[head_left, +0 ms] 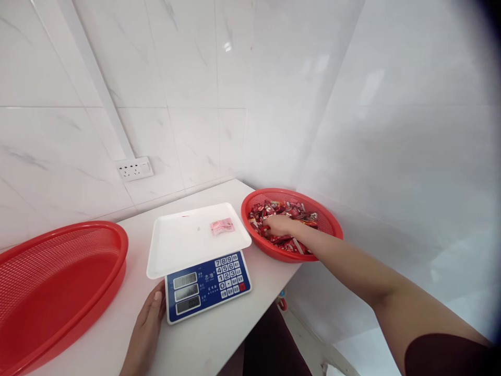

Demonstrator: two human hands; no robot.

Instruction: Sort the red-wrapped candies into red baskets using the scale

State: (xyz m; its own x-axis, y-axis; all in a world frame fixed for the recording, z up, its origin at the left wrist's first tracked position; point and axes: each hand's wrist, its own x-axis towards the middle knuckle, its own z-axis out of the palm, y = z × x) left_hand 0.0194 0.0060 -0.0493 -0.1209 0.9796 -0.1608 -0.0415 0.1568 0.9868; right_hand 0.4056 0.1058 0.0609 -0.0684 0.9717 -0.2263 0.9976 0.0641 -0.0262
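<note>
Beside the scale (203, 271) rests the left hand (146, 326), fingers flat; right hand (278, 225) fingers grasp sachets (285, 211).

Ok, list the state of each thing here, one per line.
Right basket: part-filled with red packets.
Left basket: holds nothing.
Scale: on, digits unreadable.
Tray: one pink packet on it.
Right hand: in the packets.
Left hand: flat beside the scale.

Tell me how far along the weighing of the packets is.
Done: one pink packet lies on the scale tray. In hand: the right hand reaches into the red basket of packets; the left hand rests at the scale's front corner. Left: that basket looks nearly full, and the big red basket holds nothing visible.
</note>
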